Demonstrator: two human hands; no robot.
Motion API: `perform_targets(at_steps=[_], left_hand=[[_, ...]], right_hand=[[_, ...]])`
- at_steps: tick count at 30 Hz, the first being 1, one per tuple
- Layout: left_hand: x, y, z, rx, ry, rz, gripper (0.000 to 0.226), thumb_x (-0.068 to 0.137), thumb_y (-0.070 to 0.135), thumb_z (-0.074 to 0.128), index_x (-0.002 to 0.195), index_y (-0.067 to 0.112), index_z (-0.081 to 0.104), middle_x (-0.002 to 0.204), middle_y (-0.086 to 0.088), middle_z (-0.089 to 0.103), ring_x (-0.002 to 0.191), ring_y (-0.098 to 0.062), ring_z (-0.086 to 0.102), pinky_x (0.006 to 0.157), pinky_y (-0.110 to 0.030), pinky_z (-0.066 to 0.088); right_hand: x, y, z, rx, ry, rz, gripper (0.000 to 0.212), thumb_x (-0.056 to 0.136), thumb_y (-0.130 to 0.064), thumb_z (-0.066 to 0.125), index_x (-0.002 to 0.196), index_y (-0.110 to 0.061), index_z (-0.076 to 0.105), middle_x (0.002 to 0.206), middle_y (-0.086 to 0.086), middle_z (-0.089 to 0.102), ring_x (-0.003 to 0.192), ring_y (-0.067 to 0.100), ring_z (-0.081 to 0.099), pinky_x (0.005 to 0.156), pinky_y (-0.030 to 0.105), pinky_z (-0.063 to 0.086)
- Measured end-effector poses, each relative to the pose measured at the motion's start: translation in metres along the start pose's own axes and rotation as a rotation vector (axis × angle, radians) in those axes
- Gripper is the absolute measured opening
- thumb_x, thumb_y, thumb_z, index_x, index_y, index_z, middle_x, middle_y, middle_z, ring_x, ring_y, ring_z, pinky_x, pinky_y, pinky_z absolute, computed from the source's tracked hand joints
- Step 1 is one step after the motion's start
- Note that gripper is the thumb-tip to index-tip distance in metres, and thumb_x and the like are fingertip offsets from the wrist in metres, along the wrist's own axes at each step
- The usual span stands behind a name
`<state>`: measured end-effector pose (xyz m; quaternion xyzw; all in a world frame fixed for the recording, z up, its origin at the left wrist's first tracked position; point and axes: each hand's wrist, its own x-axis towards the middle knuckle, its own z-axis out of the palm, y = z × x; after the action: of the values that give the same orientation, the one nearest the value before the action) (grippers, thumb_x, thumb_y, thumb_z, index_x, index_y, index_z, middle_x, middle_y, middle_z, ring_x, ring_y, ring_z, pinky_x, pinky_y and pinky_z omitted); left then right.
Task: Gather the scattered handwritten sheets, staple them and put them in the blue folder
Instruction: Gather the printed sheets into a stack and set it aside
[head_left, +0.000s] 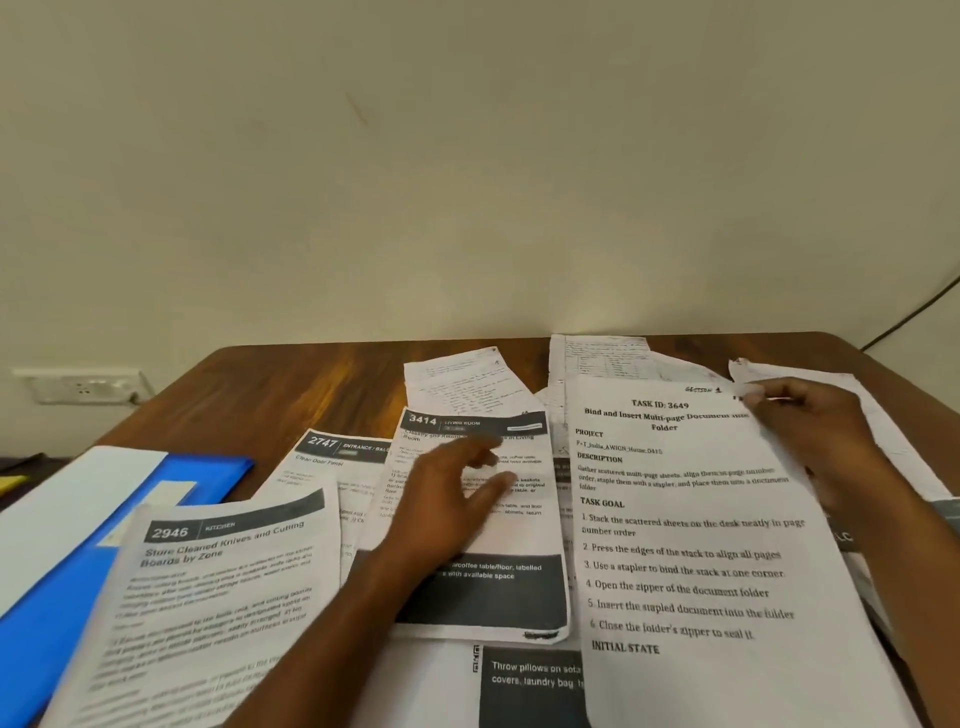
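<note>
- Across the wooden table (311, 384), printed and handwritten sheets lie scattered and overlapping; landmark is the printed sheet headed 3414 (519, 597) at the middle.
- Left hand (452, 493) hovers over or rests on the 3414 sheet, fingers spread and fairly straight, gripping nothing; it hides part of the text.
- Right of the 3414 sheet, a printed task sheet (701, 571) headed "TASK ID: 3649" overlaps its neighbours; right hand (815, 431) pinches its top right edge, fingers curled round the paper.
- Behind the 3414 sheet, a handwritten sheet (462, 384), thin white paper, slightly curled; its near edge is tucked under the 3414 sheet.
- Behind the task sheet, another handwritten sheet (602, 358) with a ruled table, mostly covered.
- Left of the 3414 sheet, sheet 2747 (332, 457), partly under it; further left and nearer, sheet 2946 (218, 597) on top.
- Blue folder (47, 623), glossy plastic, flat, far left of the 3414 sheet; sheet 2946 covers its right part, a white sheet (78, 488) lies on its far side.
- Folder contents: cannot tell.
- Wall socket (83, 387) left, behind the table; dark cable (914, 312) far right.
</note>
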<state>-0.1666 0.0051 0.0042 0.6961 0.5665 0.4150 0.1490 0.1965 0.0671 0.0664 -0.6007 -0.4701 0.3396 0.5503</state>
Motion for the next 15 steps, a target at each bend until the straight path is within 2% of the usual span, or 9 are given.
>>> perform_targets(at_steps=[2,3,4,6,7,9,11,13,15], left_hand=[[-0.003,0.012,0.004,-0.172,-0.076,-0.032,0.031,0.100,0.049,0.065,0.122,0.028,0.075,0.102,0.015,0.078,0.097,-0.002,0.072,0.085,-0.038,0.060],[-0.004,0.018,0.006,-0.240,-0.102,-0.037,0.030,0.104,0.049,0.060,0.117,0.027,0.076,0.100,0.011,0.079,0.095,-0.007,0.074,0.083,-0.040,0.061],[-0.006,0.023,0.007,-0.282,-0.127,-0.033,0.032,0.107,0.047,0.056,0.115,0.025,0.077,0.101,0.009,0.080,0.095,-0.011,0.075,0.084,-0.040,0.061],[-0.007,0.026,0.007,-0.373,-0.181,-0.053,0.032,0.108,0.043,0.053,0.118,0.021,0.075,0.107,0.007,0.081,0.098,-0.013,0.077,0.084,-0.032,0.061],[-0.006,0.026,0.007,-0.434,-0.207,-0.101,0.033,0.105,0.044,0.058,0.123,0.020,0.072,0.111,0.006,0.081,0.101,-0.014,0.077,0.086,-0.031,0.061],[-0.004,0.020,0.008,-0.497,-0.221,-0.216,0.043,0.099,0.044,0.071,0.136,0.023,0.064,0.120,0.004,0.079,0.107,-0.018,0.077,0.091,-0.042,0.063],[-0.002,0.011,0.011,-0.466,-0.176,-0.272,0.044,0.097,0.029,0.075,0.138,0.027,0.061,0.123,0.005,0.078,0.107,-0.018,0.077,0.089,-0.047,0.065],[0.001,0.004,0.011,-0.408,-0.126,-0.308,0.042,0.097,0.019,0.075,0.136,0.029,0.062,0.122,0.007,0.077,0.106,-0.016,0.077,0.087,-0.046,0.066],[0.002,0.000,0.010,-0.397,-0.096,-0.337,0.038,0.098,0.018,0.073,0.133,0.029,0.064,0.121,0.009,0.077,0.106,-0.015,0.077,0.087,-0.045,0.066]], right_hand=[[-0.003,0.000,0.006,-0.041,-0.036,0.028,0.005,0.096,-0.009,0.073,0.096,-0.013,0.076,0.112,0.021,0.075,0.092,0.027,0.065,0.093,0.040,0.054],[-0.005,0.002,0.011,-0.066,-0.064,0.037,0.004,0.095,-0.008,0.074,0.096,-0.012,0.076,0.111,0.021,0.075,0.091,0.031,0.067,0.096,0.044,0.055],[-0.007,0.004,0.017,-0.088,-0.091,0.043,0.004,0.094,-0.008,0.075,0.095,-0.011,0.077,0.107,0.021,0.076,0.091,0.035,0.070,0.097,0.047,0.056],[-0.013,0.009,0.030,-0.109,-0.129,0.054,0.005,0.093,-0.009,0.076,0.091,-0.013,0.078,0.100,0.020,0.077,0.090,0.038,0.072,0.091,0.051,0.057],[-0.015,0.011,0.037,-0.107,-0.146,0.059,0.006,0.093,-0.010,0.076,0.089,-0.014,0.078,0.099,0.021,0.077,0.086,0.035,0.070,0.083,0.050,0.057],[-0.019,0.016,0.049,-0.097,-0.184,0.081,0.006,0.094,-0.011,0.075,0.090,-0.014,0.078,0.096,0.021,0.077,0.079,0.029,0.066,0.073,0.043,0.050],[-0.023,0.017,0.057,-0.096,-0.234,0.108,0.006,0.095,-0.011,0.074,0.091,-0.013,0.078,0.093,0.016,0.079,0.080,0.029,0.069,0.072,0.045,0.053],[-0.026,0.017,0.062,-0.104,-0.262,0.116,0.008,0.095,-0.007,0.073,0.091,-0.012,0.078,0.094,0.013,0.080,0.084,0.028,0.072,0.079,0.047,0.058],[-0.028,0.014,0.063,-0.112,-0.292,0.125,0.009,0.095,-0.003,0.071,0.093,-0.010,0.077,0.094,0.012,0.079,0.078,0.024,0.072,0.074,0.038,0.059]])
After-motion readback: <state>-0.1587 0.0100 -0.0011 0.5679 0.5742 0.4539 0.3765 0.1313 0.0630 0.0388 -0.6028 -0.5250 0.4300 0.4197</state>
